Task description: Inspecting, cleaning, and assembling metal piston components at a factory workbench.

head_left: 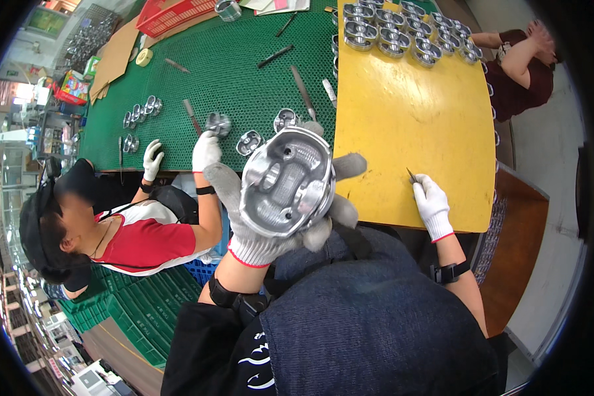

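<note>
Raised close to the camera, my gloved left hand [257, 243] grips a silvery metal piston [290, 178]. Its hollow underside faces up, with two small dark holes showing, and my fingers spread around its rim. My gloved right hand [431, 206] is closed on a thin, dark, pointed hand tool [411, 175], low over the yellow board [409, 125]. The tool's tip is apart from the piston; most of its handle is hidden in my fist. Just beyond my left hand, two more pistons, one of them a small upright piston [250, 142], stand on the green mat [244, 86].
Several pistons [393, 41] stand in rows at the board's far end. Files [302, 91], a white marker [329, 93] and a red crate [175, 16] lie on the mat. At left, a co-worker's gloved hand [206, 152] touches a piston [218, 124]; another person [523, 76] is at right.
</note>
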`<state>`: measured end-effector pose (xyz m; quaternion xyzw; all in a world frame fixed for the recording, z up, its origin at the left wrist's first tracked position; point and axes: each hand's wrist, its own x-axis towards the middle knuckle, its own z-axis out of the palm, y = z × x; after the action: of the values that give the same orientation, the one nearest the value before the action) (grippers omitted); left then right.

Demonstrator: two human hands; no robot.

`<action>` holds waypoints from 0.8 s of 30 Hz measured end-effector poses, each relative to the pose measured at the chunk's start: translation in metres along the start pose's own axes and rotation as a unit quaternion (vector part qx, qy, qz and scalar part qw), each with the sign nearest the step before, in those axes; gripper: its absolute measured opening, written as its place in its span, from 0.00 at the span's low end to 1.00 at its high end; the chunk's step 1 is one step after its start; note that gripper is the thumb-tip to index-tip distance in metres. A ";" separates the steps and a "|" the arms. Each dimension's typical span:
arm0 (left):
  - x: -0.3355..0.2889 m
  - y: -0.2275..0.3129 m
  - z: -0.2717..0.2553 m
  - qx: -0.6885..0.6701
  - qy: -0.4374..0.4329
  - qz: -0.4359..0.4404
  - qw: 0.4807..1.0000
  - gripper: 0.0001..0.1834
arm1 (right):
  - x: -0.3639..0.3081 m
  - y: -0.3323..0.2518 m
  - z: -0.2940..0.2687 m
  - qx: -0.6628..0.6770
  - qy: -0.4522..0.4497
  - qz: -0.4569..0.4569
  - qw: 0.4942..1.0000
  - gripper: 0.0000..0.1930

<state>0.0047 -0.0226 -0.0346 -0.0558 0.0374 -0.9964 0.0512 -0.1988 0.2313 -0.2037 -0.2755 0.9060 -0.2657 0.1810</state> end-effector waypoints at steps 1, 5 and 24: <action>-0.004 0.004 -0.011 0.080 0.016 0.023 0.996 0.58 | 0.001 -0.001 0.001 0.000 -0.004 0.004 1.000 0.12; -0.014 0.032 -0.035 0.191 0.175 0.151 0.954 0.45 | 0.002 0.009 0.007 0.022 -0.005 0.009 1.000 0.12; -0.069 0.319 -0.371 0.398 0.560 0.248 0.683 0.11 | -0.040 -0.021 -0.059 0.016 -0.006 0.138 0.990 0.19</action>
<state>0.0611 -0.3059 -0.4350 0.5497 -0.3281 -0.7141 0.2832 -0.1870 0.2631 -0.1378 -0.1467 0.9298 -0.2510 0.2256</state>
